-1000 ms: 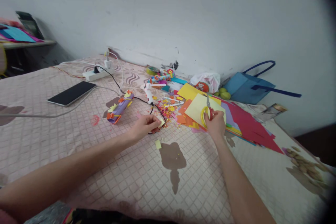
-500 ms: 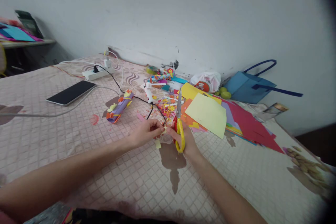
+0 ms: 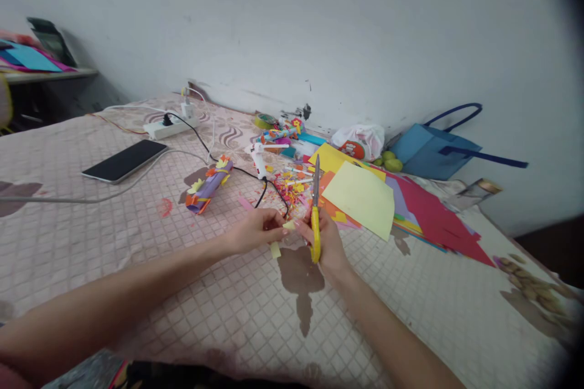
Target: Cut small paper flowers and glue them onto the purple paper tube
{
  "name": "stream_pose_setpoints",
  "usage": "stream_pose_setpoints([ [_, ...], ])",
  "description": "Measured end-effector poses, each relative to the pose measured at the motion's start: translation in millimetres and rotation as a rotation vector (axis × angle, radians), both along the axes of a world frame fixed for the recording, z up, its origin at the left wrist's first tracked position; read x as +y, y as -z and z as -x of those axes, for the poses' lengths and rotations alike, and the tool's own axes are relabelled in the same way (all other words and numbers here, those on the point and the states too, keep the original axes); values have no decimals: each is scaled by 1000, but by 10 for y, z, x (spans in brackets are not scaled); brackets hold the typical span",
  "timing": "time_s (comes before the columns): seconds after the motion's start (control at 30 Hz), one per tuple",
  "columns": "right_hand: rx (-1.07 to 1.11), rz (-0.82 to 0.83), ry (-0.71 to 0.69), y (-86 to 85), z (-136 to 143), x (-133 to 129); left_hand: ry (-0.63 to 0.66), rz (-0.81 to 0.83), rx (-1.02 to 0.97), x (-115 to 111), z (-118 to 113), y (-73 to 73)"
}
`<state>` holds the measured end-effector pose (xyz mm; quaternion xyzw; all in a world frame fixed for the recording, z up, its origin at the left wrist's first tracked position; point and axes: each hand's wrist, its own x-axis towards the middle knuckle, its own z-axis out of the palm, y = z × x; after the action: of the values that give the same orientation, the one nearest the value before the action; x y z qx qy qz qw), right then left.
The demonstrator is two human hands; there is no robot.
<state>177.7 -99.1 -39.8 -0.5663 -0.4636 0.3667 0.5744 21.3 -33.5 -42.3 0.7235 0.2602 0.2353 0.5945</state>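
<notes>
My left hand pinches a small pale yellow paper piece between thumb and finger. The fingertips of my right hand meet the piece from the other side. Yellow-handled scissors rest in my right hand, blades pointing up and away toward the wall. Below my left fingers lies another pale yellow strip on the patterned cloth. Beyond my hands is a pile of colourful paper scraps, beside a white glue gun with a black cord.
Left are a purple paper roll with flowers, a dark tablet and a power strip. Right are pale yellow paper, red sheets and a blue bag. A plastic bag stands by the wall.
The scissors have turned slightly in my right hand and shifted a little to the right. The small paper piece between my fingers shows more clearly.
</notes>
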Motion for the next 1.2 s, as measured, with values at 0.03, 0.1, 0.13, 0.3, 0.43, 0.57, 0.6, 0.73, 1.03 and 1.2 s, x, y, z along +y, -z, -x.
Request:
stream_pose_setpoints([
  [0.03, -14, -1, 2, 2, -3, 1, -4, -6, -25, 1, 1, -5],
  [0.1, -24, 6, -19, 6, 1, -1, -20, 0, -43, -5, 1, -17],
  [0.13, -20, 11, -31, 9, 7, -4, -28, 13, -35, -10, 1, -23],
  [0.3, 45, 30, -61, 33, 34, -24, -65, 109, -44, -2, -1, -20],
  [0.43, 68, 52, -83, 72, 19, -21, -67, 149, -58, 17, -4, -4],
  [0.57, 84, 48, -101, 110, 9, -17, -29, 145, -31, 9, -13, 1],
  [0.6, 83, 48, -105, 114, 13, -18, -27, 139, -26, 7, -14, 0],
  [0.73, 109, 62, -92, 88, 52, -27, -79, 172, -44, 17, -6, -17],
  [1.03, -19, 53, -121, 46, 20, -82, -248, 385, -207, 78, 15, -110],
  [1.2, -217, 108, -233, 63, -42, -157, -272, 445, -323, 111, 51, -186],
])
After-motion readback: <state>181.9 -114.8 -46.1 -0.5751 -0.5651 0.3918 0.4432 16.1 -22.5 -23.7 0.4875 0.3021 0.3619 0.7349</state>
